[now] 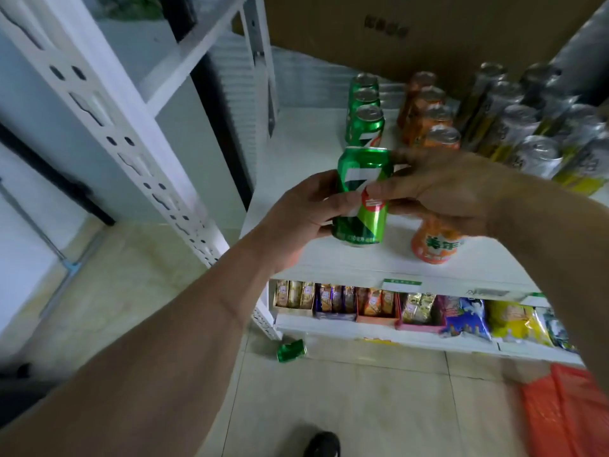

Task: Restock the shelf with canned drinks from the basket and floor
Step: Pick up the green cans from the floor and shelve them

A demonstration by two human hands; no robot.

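Observation:
A green can stands upright near the front of the white shelf, in line with a row of green cans behind it. My left hand grips its left side. My right hand holds its right side, thumb across the label. An orange can stands under my right hand at the shelf's front, ahead of a row of orange cans. Another green can lies on the floor by the shelf foot. The red basket sits at the lower right.
Silver and yellow cans fill the shelf's right side. A cardboard box stands behind the rows. Snack packs line the lower shelf. A white perforated upright rises at the left. My shoe is on the tiled floor.

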